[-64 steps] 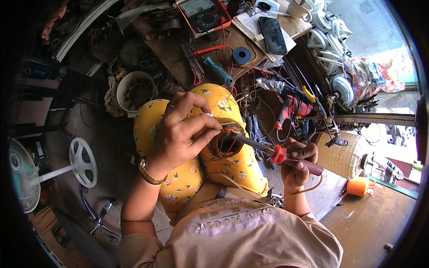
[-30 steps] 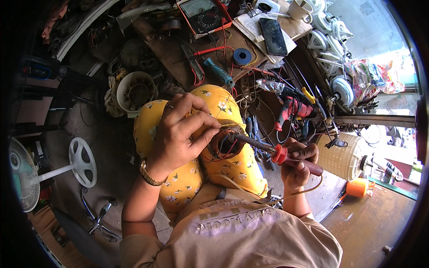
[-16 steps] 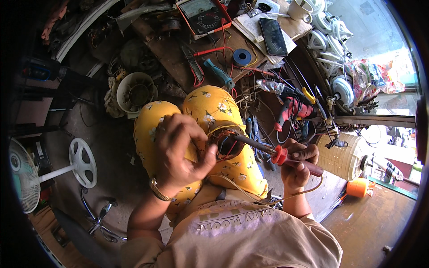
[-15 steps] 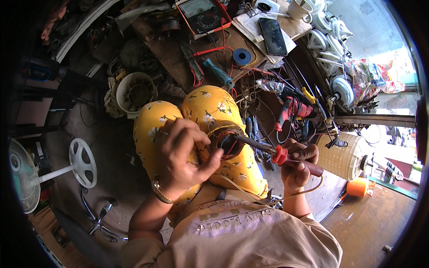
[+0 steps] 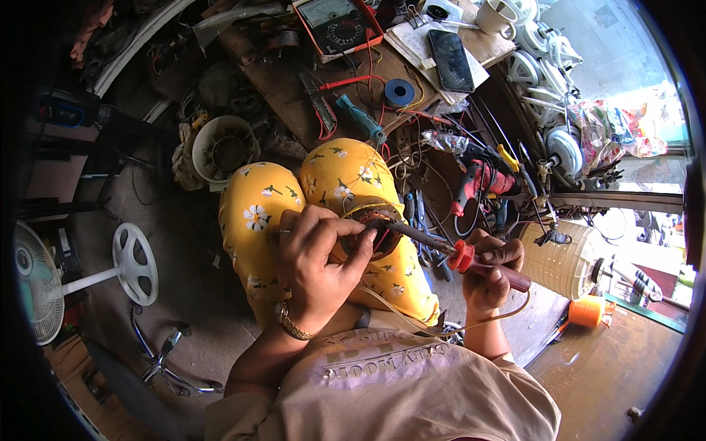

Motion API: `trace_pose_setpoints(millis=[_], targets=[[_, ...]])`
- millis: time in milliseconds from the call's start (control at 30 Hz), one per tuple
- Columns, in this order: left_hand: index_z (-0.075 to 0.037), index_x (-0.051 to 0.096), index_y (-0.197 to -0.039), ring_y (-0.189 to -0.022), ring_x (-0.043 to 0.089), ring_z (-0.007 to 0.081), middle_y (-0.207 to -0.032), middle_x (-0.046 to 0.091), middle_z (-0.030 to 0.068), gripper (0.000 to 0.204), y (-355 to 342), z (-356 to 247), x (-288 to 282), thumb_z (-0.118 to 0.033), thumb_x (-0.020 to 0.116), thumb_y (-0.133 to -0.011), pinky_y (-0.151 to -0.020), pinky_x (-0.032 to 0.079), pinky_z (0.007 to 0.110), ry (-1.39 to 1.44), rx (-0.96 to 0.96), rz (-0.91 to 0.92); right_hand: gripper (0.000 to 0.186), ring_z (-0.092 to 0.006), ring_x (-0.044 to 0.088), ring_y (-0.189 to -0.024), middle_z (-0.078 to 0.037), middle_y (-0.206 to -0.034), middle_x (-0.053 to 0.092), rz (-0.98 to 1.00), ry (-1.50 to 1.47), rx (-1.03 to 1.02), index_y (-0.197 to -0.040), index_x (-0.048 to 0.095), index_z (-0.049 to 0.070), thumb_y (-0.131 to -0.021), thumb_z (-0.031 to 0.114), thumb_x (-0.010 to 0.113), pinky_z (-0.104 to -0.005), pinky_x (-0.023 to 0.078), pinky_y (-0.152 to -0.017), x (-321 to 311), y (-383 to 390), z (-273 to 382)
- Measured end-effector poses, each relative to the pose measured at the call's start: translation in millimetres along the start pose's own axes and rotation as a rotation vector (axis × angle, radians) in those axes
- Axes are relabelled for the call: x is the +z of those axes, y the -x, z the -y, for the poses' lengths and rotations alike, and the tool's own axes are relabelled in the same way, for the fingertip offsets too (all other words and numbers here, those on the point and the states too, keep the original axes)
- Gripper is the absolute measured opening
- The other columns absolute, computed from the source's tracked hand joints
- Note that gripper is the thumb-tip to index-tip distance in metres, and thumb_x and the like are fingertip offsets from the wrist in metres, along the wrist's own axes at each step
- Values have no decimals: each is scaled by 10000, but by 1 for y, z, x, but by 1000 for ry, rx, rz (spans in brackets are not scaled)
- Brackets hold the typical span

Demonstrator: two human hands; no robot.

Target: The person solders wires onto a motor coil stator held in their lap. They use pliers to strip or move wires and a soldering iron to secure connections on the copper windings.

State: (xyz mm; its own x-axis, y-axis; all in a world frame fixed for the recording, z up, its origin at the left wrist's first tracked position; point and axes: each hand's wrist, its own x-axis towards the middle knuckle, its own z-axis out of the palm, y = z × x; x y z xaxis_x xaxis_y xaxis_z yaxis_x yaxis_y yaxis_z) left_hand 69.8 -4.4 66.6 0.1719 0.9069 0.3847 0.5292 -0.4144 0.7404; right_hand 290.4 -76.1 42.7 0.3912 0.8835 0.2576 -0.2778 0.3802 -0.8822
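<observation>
My left hand [image 5: 318,259] grips the wound motor coil [image 5: 373,229] on my lap, and my right hand [image 5: 491,266] holds the soldering iron [image 5: 448,253], tip touching the coil's edge. Beyond both hands I see the crowded tabletop [image 5: 294,95]; there is bare floor [image 5: 184,279] left of them.

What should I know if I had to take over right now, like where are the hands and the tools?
Left hand: gripping the round copper-wound motor coil on the lap.
Right hand: holding the soldering iron by its red handle, tip at the coil.
Nearby: meter, blue solder spool, red drill on the bench.
Done: cannot tell.
Left: likely the joint at the tip.
</observation>
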Motion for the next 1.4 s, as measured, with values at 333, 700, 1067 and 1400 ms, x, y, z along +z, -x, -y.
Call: trace_pose_setpoints(millis=[333,700,1067,1400], targets=[[-86,635,-776,-717,549,227,-758,587,35,113,-3,2,1,-95,742,-741,-718,367,358,-41,6,33,337,-187,455,-624,-113,-700,577,19,13,25,-829,527,43,-796,303,738,-326,374,-597,-1,1,-1],[-81,647,-784,-737,546,223,-766,575,41,119,-1,1,-2,-98,759,-744,-750,367,366,-44,-1,12,301,-165,428,-672,-77,-738,592,10,26,56,-836,489,89,-778,292,704,-307,418,-635,2,1,-1],[-84,647,-782,-727,534,218,-758,577,32,95,-1,-1,-2,-111,737,-772,-741,352,365,-64,8,26,324,-162,421,-667,-59,-685,544,17,53,56,-838,492,88,-788,320,713,-299,400,-621,3,1,-1],[-85,646,-778,-736,536,220,-757,577,31,92,1,-1,-1,-124,729,-781,-755,352,365,-60,-3,29,335,-150,401,-645,-42,-674,532,6,40,54,-827,490,84,-787,325,719,-287,364,-601,7,-1,0]])
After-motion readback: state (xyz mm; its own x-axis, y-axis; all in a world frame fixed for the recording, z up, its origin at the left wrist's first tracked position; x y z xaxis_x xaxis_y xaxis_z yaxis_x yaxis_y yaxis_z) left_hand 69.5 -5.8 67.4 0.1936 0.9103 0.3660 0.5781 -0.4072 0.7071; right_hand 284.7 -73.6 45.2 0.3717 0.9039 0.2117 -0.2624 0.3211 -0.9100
